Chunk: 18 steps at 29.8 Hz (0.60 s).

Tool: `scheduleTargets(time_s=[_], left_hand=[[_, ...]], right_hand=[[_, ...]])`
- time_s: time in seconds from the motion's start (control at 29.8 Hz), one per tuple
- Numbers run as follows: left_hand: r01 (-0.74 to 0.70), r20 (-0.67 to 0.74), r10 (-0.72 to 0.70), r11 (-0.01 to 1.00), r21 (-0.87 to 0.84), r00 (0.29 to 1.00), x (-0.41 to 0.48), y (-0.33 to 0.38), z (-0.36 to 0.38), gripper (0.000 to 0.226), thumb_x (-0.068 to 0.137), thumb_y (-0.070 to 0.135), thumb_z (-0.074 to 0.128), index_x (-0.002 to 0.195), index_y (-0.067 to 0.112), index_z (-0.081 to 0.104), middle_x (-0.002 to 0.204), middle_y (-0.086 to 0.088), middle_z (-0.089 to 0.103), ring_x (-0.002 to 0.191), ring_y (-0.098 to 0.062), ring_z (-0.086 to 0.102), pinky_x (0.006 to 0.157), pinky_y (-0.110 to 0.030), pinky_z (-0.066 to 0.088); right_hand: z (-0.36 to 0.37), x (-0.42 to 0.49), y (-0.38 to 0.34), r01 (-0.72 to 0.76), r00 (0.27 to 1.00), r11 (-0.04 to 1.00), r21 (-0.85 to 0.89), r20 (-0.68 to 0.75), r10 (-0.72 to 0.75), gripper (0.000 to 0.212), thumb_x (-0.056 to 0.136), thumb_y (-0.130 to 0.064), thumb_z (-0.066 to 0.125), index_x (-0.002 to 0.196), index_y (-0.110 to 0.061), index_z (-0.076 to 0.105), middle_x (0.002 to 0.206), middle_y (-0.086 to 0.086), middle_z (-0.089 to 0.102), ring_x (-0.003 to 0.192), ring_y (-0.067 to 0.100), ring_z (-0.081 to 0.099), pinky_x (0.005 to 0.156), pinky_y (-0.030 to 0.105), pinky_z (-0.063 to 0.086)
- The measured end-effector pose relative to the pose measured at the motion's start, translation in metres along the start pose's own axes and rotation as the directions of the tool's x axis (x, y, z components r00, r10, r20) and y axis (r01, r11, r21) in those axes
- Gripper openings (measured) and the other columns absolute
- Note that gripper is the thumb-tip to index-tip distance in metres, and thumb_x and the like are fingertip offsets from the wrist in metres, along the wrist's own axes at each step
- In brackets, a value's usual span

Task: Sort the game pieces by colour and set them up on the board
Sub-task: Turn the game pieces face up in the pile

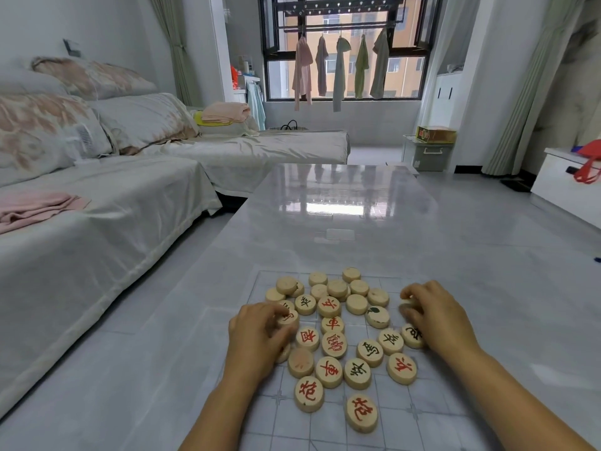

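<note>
Several round wooden game pieces [334,344] lie jumbled on a thin clear gridded board [432,405] on the grey table. Some show red characters, some dark green or black ones, and several at the far side [337,287] lie blank side up. My left hand [260,336] curls its fingers round a red-marked piece [288,318] at the pile's left edge. At the pile's right edge my right hand [432,317] pinches a piece [407,308] with its fingertips. Part of another dark-marked piece [411,335] shows under that hand.
The glossy table [341,203] stretches away beyond the board. A sofa with pillows and folded pink cloth [35,206] runs along the left. A white cabinet with a red bag [588,164] stands at the right; clothes hang at the window behind.
</note>
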State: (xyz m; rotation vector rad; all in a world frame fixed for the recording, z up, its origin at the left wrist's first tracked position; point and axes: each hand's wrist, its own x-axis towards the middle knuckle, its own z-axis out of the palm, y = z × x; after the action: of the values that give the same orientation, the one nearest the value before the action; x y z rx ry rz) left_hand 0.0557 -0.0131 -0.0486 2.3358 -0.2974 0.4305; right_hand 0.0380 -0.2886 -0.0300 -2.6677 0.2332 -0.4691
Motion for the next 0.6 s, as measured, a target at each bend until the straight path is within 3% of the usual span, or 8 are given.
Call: scheduleTargets(time_s=[0.1, 0.2, 0.34, 0.4, 0.5, 0.6], left_hand=[[-0.052, 0.031, 0.052, 0.999, -0.005, 0.998, -0.003, 0.004, -0.002, 0.05, 0.069, 0.065, 0.04, 0.09, 0.029, 0.068, 0.078, 0.018, 0.061, 0.082, -0.006, 0.052, 0.082, -0.032, 0.04], [-0.016, 0.011, 0.017, 0.998, -0.067, 1.0, -0.002, 0.005, -0.001, 0.042, 0.075, 0.056, 0.045, 0.088, 0.024, 0.069, 0.069, 0.02, 0.055, 0.079, -0.01, 0.055, 0.079, -0.036, 0.047], [0.092, -0.031, -0.096, 0.988, -0.121, 0.995, 0.002, -0.003, 0.001, 0.012, 0.085, 0.023, 0.061, 0.092, 0.017, 0.069, 0.084, 0.004, 0.064, 0.093, -0.019, 0.055, 0.081, -0.034, 0.047], [0.139, -0.023, -0.142, 0.985, -0.104, 0.99, 0.003, -0.006, 0.003, 0.013, 0.086, 0.018, 0.06, 0.094, 0.016, 0.07, 0.098, -0.003, 0.062, 0.104, -0.019, 0.047, 0.085, -0.025, 0.038], [0.175, -0.009, -0.176, 0.981, -0.083, 0.984, 0.003, -0.008, 0.003, 0.019, 0.09, 0.017, 0.054, 0.101, 0.014, 0.069, 0.108, -0.004, 0.054, 0.108, -0.014, 0.037, 0.086, -0.019, 0.03], [0.222, -0.024, -0.227, 0.965, -0.138, 0.974, 0.004, -0.012, 0.0, 0.023, 0.089, 0.013, 0.055, 0.109, 0.016, 0.065, 0.111, -0.007, 0.058, 0.112, -0.025, 0.048, 0.092, -0.031, 0.041]], right_hand=[[0.001, -0.012, 0.0, 0.153, 0.988, 0.986, -0.065, 0.043, -0.15, 0.015, 0.089, -0.021, 0.055, 0.099, -0.02, 0.066, 0.103, -0.002, 0.061, 0.093, 0.019, 0.054, 0.072, 0.029, 0.043], [-0.001, -0.018, 0.004, 0.185, 0.982, 0.978, -0.097, 0.052, -0.18, 0.022, 0.093, -0.024, 0.049, 0.105, -0.021, 0.067, 0.112, -0.007, 0.062, 0.098, 0.019, 0.057, 0.072, 0.026, 0.038], [0.002, -0.012, 0.003, 0.142, 0.99, 0.979, -0.148, 0.048, -0.136, 0.022, 0.093, -0.018, 0.048, 0.093, -0.014, 0.07, 0.103, 0.002, 0.069, 0.093, 0.028, 0.059, 0.076, 0.035, 0.044], [0.003, -0.009, -0.004, 0.137, 0.99, 0.972, -0.192, 0.042, -0.131, 0.023, 0.092, -0.019, 0.047, 0.087, -0.016, 0.069, 0.099, 0.001, 0.069, 0.094, 0.027, 0.058, 0.077, 0.035, 0.041], [0.007, -0.01, -0.02, 0.15, 0.989, 0.966, -0.212, 0.017, -0.15, 0.025, 0.092, -0.03, 0.047, 0.108, -0.023, 0.066, 0.119, -0.004, 0.06, 0.109, 0.021, 0.05, 0.088, 0.033, 0.034], [0.013, -0.014, -0.036, 0.133, 0.987, 0.961, -0.243, 0.123, -0.106, 0.036, 0.09, -0.044, 0.046, 0.12, -0.026, 0.054, 0.122, -0.003, 0.053, 0.113, 0.018, 0.047, 0.091, 0.031, 0.033]])
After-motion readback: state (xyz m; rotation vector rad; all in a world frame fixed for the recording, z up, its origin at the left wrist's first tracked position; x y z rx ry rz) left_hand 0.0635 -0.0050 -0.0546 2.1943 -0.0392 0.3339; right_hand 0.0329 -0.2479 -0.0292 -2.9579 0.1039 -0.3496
